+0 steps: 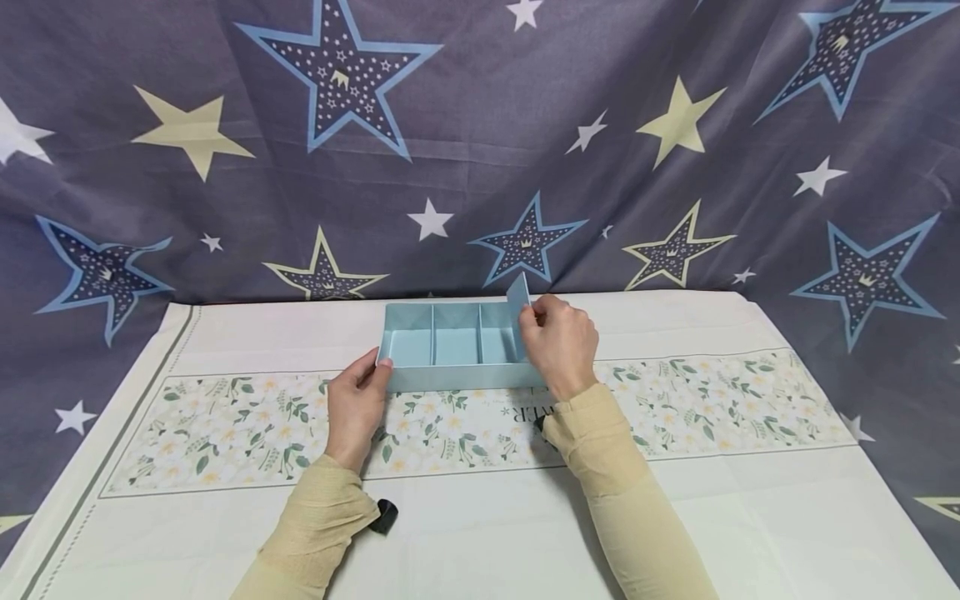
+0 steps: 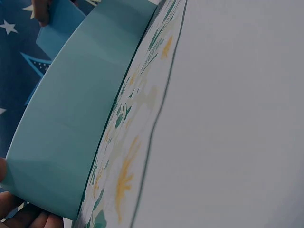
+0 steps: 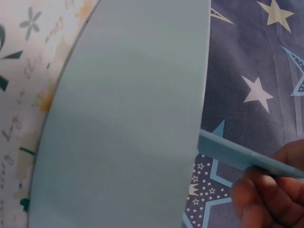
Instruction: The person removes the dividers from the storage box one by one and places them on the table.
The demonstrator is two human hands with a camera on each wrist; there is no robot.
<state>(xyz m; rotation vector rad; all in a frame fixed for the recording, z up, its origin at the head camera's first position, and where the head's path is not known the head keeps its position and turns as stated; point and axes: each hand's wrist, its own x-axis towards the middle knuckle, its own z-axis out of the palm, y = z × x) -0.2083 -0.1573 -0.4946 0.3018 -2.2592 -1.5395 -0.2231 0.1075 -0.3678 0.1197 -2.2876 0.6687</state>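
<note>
A light blue storage box (image 1: 450, 378) stands on the table, with two upright dividers (image 1: 432, 335) visible inside it. My left hand (image 1: 356, 412) grips the box's left end, thumb at the front corner and fingers around the side. In the left wrist view, the fingers (image 2: 33, 217) curl at the box's lower end. Between thumb and fingers, my right hand (image 1: 562, 342) pinches a thin blue divider panel (image 1: 518, 292). That panel slants up above the back rim, its lower part inside the box's right side. The right wrist view shows the panel (image 3: 228, 149) rising past the wall's edge.
Under the box lies a white tablecloth (image 1: 480, 533) with a floral band (image 1: 255, 425). Close behind the table's far edge hangs a dark curtain (image 1: 465, 150) printed with stars. A black strap end (image 1: 384, 517) sticks out by the left sleeve.
</note>
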